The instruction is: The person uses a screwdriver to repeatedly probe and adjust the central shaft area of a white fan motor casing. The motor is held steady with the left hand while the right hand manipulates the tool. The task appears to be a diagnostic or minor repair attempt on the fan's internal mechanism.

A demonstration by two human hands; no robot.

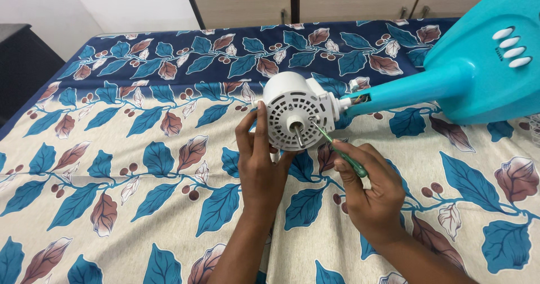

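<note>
Centrally, a white fan motor housing (295, 112) lies on its side on a bedsheet (140, 166) printed with blue and brown leaves, its vented face and bare metal shaft (297, 134) turned toward the camera. The person's left hand (260, 163) comes up from six o'clock and braces the housing, fingers pressed against its lower left edge at about seven o'clock of the round face; the hand is wrapped partly around the casing rather than clenched. The right hand (368, 191), at roughly four o'clock from the motor, is closed around the green handle of a screwdriver (337, 149), thumb and fingers pinching it. The tool's thin shank slants up toward ten o'clock, and its tip meets the housing face just right of the shaft, at about three o'clock on the grille.

From the motor's right side a turquoise neck (405, 90) runs toward two o'clock, where it widens into the turquoise fan base (484, 76), which carries a row of white oval buttons (511, 48). Some wiring shows at the joint between neck and motor.

Beyond the bed, at twelve o'clock, stands a dark-framed cabinet (337, 3) with pale drawer fronts. A dark piece of furniture (22, 59) sits at the left edge, around ten o'clock.
</note>
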